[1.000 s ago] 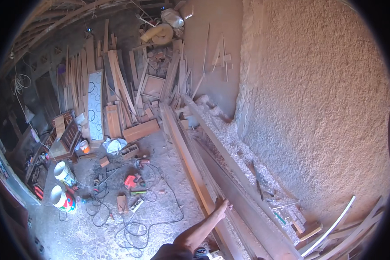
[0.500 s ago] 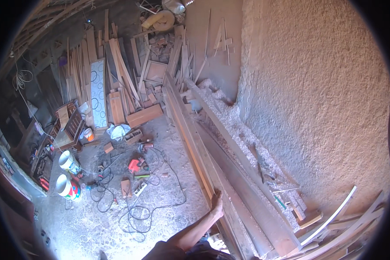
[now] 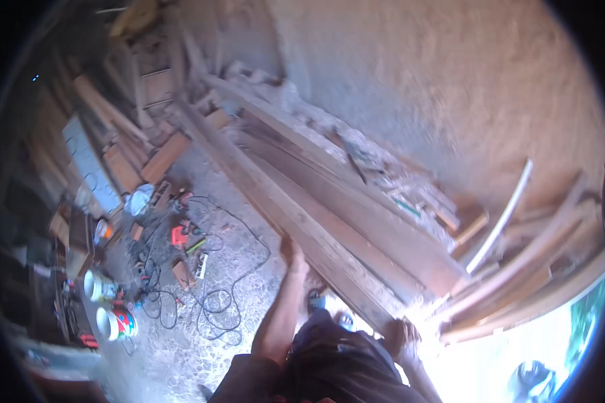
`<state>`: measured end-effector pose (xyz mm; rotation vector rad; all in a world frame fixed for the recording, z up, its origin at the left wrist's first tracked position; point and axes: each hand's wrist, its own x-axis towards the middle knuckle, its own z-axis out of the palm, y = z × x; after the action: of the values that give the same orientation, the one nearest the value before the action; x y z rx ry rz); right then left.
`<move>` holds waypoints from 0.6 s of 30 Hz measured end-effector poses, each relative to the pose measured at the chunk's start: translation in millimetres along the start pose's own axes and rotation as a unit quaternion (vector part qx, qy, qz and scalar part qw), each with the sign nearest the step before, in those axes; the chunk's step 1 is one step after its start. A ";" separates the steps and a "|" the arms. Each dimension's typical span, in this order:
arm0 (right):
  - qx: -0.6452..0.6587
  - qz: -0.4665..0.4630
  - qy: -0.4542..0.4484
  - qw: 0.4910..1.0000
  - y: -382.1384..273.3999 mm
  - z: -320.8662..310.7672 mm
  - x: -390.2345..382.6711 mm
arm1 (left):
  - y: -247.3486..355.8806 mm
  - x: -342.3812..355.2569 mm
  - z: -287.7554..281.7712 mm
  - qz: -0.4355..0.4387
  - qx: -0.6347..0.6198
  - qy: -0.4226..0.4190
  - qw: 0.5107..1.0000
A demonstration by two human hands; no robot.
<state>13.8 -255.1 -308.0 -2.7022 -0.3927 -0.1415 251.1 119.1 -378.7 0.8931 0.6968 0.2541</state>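
Note:
A long wooden plank [image 3: 302,227] slants from the far left down toward my body. My left hand [image 3: 293,254] is closed round its left edge, about midway along the near half. At the near end, my right hand [image 3: 401,337] is closed on the plank; it is a little blurred, and some of its fingers are hidden. Just right of the plank lie more wide boards [image 3: 383,235], stretching along the wall side. My shoes show below the plank, between my two hands.
Wood shavings [image 3: 316,121] line the wall foot. Left on the floor are a red power tool [image 3: 179,235], a white power strip [image 3: 202,265], a looped black cord [image 3: 230,295] and two buckets [image 3: 101,285]. Curved wood strips [image 3: 517,282] lie at right, by a bright opening.
My view has turned right and blurred. The plank now lies more slanted across the view. My right hand has come into view on the plank's near end; my left still grips its edge.

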 end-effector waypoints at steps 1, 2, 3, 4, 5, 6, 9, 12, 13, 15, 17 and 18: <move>0.047 0.045 -0.019 0.998 -19.0 -18.3 7.7 | 5.4 -16.3 -1.3 0.005 0.054 0.041 0.998; 0.060 0.031 -0.034 0.997 -17.1 -16.7 8.1 | 16.6 -29.8 -1.4 0.016 0.108 0.079 0.991; 0.062 0.053 -0.023 0.996 -20.8 -17.1 4.4 | 12.6 -19.5 -16.3 0.092 0.158 0.070 0.981; 0.077 0.050 -0.067 0.993 -31.8 -27.1 12.1 | 14.6 -15.6 -38.6 0.176 0.200 0.065 0.962; 0.085 0.043 -0.056 0.994 -27.4 -23.7 6.9 | 17.6 -28.1 -31.4 0.155 0.214 0.024 0.964; 0.088 0.054 -0.068 0.992 -27.5 -25.8 3.5 | 30.8 -46.3 -15.1 0.141 0.224 -0.015 0.964; 0.034 0.095 -0.014 0.995 -31.7 -22.9 -5.3 | 22.2 -49.4 3.2 0.126 0.311 0.007 0.942; 0.011 0.118 -0.009 0.993 -38.1 -27.7 -3.1 | 21.0 -36.4 -9.5 0.121 0.336 0.013 0.934; 0.002 0.125 -0.020 0.992 -39.7 -34.1 -2.4 | 19.3 -33.8 -13.9 0.122 0.337 0.013 0.933; 0.012 0.140 -0.025 0.990 -37.8 -34.6 -4.7 | 18.4 -37.4 -8.6 0.117 0.350 0.019 0.929; 0.052 0.149 -0.019 0.987 -29.0 -23.5 -9.6 | 15.8 -41.4 -3.8 0.105 0.369 0.042 0.922; 0.065 0.157 -0.031 0.985 -24.7 -21.5 -9.5 | 14.0 -40.1 -4.6 0.119 0.383 0.031 0.916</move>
<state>-3.4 -244.5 -280.4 -2.6025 0.0115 0.0566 218.9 111.4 -351.7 1.7340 0.7565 0.2254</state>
